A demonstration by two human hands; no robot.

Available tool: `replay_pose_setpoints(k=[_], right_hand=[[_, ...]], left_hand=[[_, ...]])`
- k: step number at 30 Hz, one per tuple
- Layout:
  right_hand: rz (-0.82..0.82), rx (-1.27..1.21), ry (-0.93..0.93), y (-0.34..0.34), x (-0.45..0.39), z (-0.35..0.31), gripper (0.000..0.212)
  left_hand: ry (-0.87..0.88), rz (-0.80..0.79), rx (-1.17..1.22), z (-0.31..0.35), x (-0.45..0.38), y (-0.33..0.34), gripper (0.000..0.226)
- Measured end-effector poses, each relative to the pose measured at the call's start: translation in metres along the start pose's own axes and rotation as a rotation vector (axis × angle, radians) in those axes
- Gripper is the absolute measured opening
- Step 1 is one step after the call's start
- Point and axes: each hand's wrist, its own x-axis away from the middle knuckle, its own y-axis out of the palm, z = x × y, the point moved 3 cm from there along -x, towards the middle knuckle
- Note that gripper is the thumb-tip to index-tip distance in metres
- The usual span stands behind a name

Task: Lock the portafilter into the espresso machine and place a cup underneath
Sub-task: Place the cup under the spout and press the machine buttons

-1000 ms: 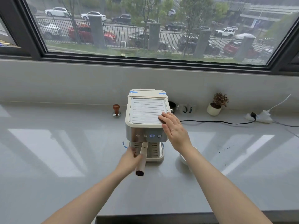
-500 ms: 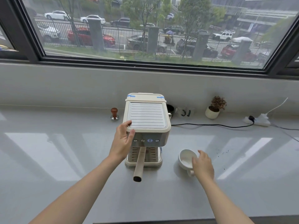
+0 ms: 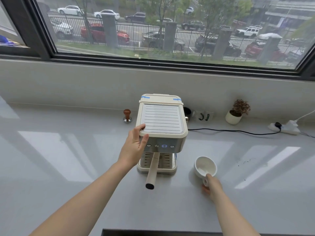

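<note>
Cup [image 3: 205, 166] tilted since, right hand [image 3: 211, 186] gripping

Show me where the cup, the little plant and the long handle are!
cup [image 3: 203, 165]: head view, on its pale inside.
little plant [image 3: 240, 106]: head view, on its brownish leaves.
long handle [image 3: 152, 169]: head view, midway along the beige shaft sticking out toward the camera.

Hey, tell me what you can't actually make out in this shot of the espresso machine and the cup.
Head view only:
- Portafilter basket and its lock: hidden under the espresso machine body; only the portafilter handle shows.
- Right hand grip: fingers at the cup handle, but closure is unclear.
- Button symbols: too small.
- Items behind the machine's right side: partly hidden, blurred.
- Left hand palm: faces away.
</note>
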Motion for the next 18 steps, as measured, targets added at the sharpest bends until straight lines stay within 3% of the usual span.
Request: replay_pose_setpoints(k=[6,18], right_hand=[[0.092,-0.090,-0.045,-0.003,0.016,-0.007,0.020],[-0.145,0.092,-0.196,0.059,0.035,-0.047,0.023]], left_hand=[[-0.001,0.028,0.025,0.000,0.000,0.002,0.039],[-0.017,0.021,-0.023,0.000,0.001,0.003,0.037]])
